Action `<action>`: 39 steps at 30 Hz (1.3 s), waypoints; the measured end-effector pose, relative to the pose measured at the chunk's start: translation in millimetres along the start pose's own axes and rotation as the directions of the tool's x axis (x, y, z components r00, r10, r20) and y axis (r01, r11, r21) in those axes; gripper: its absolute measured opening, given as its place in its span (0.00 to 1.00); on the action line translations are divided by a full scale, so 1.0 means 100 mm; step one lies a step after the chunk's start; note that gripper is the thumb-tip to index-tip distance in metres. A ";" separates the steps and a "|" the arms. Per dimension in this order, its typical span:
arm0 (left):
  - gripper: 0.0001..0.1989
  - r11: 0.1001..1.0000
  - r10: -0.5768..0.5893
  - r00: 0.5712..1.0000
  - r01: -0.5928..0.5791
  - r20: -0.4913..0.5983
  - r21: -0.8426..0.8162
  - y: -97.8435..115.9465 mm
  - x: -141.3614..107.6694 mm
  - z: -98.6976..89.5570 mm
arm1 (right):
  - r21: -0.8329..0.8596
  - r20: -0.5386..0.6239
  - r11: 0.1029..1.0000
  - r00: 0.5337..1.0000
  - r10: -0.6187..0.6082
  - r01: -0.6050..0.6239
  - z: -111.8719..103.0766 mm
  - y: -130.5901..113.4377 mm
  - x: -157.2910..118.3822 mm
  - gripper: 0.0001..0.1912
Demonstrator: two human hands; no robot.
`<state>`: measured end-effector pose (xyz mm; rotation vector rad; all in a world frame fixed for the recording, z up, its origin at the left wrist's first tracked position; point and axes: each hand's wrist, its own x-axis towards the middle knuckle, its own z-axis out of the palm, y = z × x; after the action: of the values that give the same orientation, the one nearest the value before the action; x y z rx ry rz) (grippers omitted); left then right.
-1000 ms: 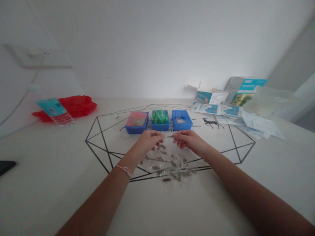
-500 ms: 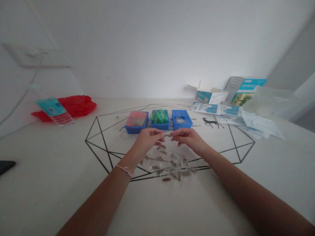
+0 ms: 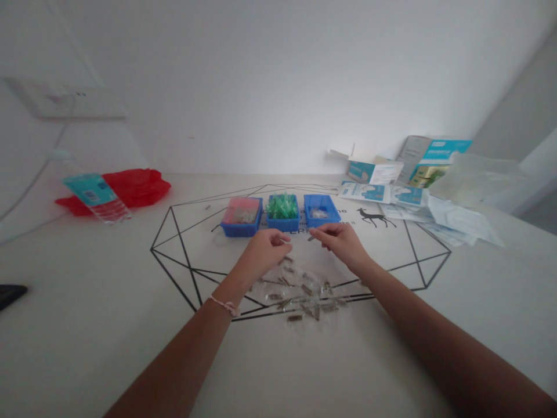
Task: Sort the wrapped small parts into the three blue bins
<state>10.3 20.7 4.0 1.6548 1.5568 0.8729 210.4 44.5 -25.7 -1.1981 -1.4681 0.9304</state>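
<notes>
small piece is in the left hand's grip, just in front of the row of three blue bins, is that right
The hand is wrong: the head view shows the small piece in the grip of the right hand, not the left hand. It is just in front of the row of three blue bins, as you say.

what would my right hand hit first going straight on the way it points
Probably the middle blue bin with the green pieces, though the right hand may be high enough to pass above; depth is unclear.

Right hand [image 3: 342, 242] pinching small piece [image 3: 310, 238], blue bins [image 3: 283, 225]
</notes>
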 end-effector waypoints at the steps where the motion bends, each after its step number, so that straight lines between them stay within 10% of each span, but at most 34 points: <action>1: 0.11 0.992 0.042 0.999 -0.041 -0.001 0.117 -0.03 0.00 0.00 | 0.002 -0.016 0.999 0.999 0.039 -0.039 -0.02 0.00 0.01 0.15; 7: 0.13 0.888 0.119 0.977 -0.184 0.176 0.422 -0.14 0.01 0.01 | 0.234 0.013 0.935 0.963 0.270 -0.266 -0.13 0.01 0.05 0.16; 13: 0.08 0.930 0.098 0.989 -0.130 0.110 0.342 -0.14 0.02 0.01 | 0.600 -0.090 0.794 0.977 0.195 -0.103 -0.14 -0.05 0.10 0.06; 18: 0.06 0.988 0.083 0.991 -0.096 0.107 0.123 -0.17 0.06 -0.01 | 0.487 -0.046 0.847 0.962 0.270 -0.214 -0.14 -0.06 0.07 0.04; 27: 0.14 0.932 0.009 0.994 0.031 0.109 -0.362 -0.05 0.04 0.03 | 0.076 0.402 0.988 0.911 0.090 -0.132 0.04 -0.07 -0.08 0.14; 39: 0.06 0.892 -0.108 0.989 0.142 0.102 -0.429 -0.05 0.04 0.01 | 0.240 0.251 0.939 0.950 0.184 -0.245 0.01 -0.04 -0.06 0.16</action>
<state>8.4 24.6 -0.6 1.2371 1.2832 0.9919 208.6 37.7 -23.2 -1.0920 -1.3459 1.4097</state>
